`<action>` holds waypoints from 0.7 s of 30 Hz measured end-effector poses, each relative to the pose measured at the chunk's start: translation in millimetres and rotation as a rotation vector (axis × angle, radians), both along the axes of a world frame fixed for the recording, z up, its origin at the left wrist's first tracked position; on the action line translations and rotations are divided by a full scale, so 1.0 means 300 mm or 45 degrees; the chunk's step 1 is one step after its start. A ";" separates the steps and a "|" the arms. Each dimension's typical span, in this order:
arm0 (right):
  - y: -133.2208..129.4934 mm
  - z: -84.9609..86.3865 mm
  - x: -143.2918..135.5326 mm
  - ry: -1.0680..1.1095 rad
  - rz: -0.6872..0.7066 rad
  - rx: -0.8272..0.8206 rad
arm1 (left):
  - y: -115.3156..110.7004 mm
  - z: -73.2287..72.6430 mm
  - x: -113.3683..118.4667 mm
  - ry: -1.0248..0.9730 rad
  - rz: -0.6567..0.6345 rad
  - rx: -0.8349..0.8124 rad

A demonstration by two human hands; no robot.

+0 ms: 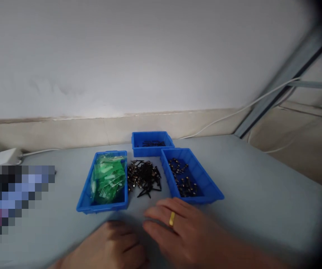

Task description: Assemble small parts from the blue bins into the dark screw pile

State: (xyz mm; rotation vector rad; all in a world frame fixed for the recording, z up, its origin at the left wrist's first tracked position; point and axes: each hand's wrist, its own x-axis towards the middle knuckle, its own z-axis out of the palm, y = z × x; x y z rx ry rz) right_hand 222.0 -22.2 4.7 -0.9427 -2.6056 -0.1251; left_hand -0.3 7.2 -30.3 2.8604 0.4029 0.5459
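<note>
My left hand [116,246] is curled into a fist low in the view, in front of the tray with green plastic. Any thing inside its fingers is hidden. To its right, my right hand [180,231] wears a gold-coloured ring, and its fingers bend inward toward the left hand. Whatever those fingertips hold, if anything, cannot be made out. Beyond the hands lies a loose pile of black screw-like pieces [145,173] on the table. Just past my right hand, a blue tray [206,183] holds several small dark pieces with shiny metal ends.
On the left, a blue tray [84,196] contains clear bags with green pieces [109,177]. Another blue tray [152,151] with dark pieces stands at the back near the wall. A white cable [219,120] runs toward a metal frame [262,99] at right. Pixelated area at far left.
</note>
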 end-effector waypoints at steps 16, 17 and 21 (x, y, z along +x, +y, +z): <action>0.181 -0.021 -0.125 -0.546 -0.262 0.031 | 0.009 0.013 0.014 -0.054 -0.036 0.020; 0.179 -0.027 -0.126 -0.541 -0.273 0.036 | 0.009 0.013 0.013 -0.039 -0.036 0.015; 0.169 -0.043 -0.135 -0.539 -0.330 0.040 | 0.010 0.010 0.012 -0.007 -0.045 0.012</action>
